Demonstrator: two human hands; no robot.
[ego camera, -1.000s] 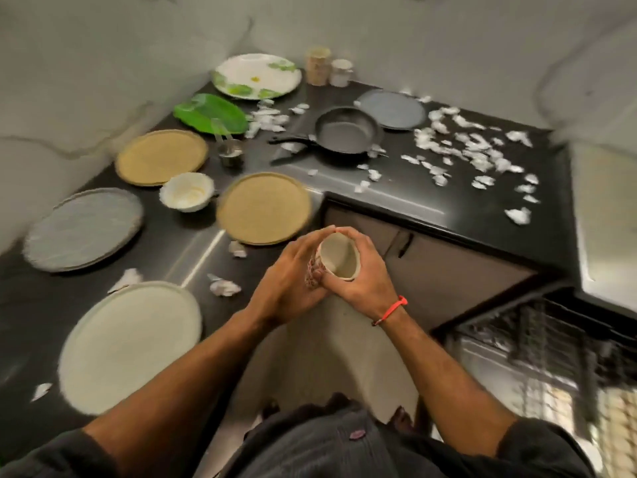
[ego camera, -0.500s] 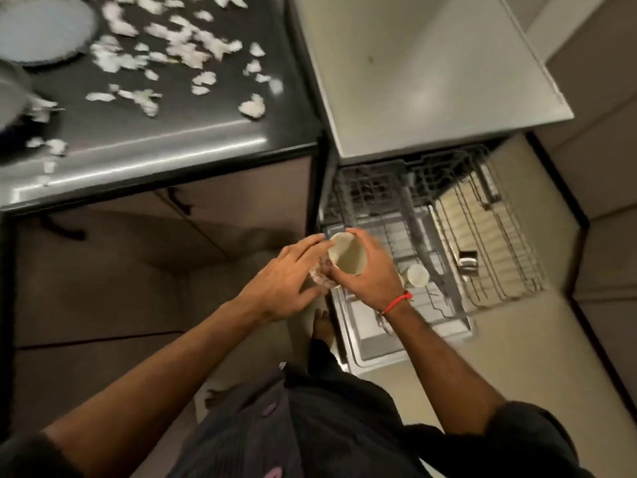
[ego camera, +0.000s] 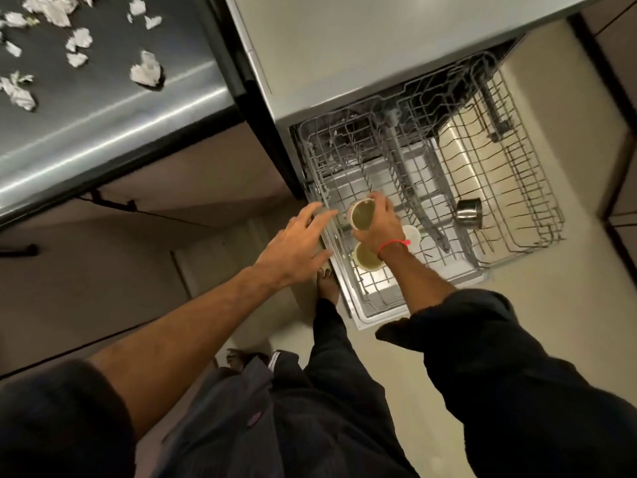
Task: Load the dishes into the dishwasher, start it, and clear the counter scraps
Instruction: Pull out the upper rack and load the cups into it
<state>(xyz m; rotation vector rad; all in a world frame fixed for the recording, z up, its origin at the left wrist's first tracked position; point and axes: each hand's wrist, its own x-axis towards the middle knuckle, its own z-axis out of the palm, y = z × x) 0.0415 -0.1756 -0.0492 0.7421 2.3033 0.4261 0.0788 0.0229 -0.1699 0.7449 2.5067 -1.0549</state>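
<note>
Two cups share the pulled-out dishwasher rack: one cup gripped in the right hand, fingers closed around it, another cup beneath the wrist. Left hand hovers spread, empty. Paper scraps litter the bench; a steel cup lies nearby.

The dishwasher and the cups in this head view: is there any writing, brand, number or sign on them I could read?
None can be read.
Dishwasher top: plain grey, no badge or label shows.
Cup in the right hand: only its inside shows.
Steel cup in the rack: bare metal.
Paper scraps on the counter: too blurred to tell.
</note>
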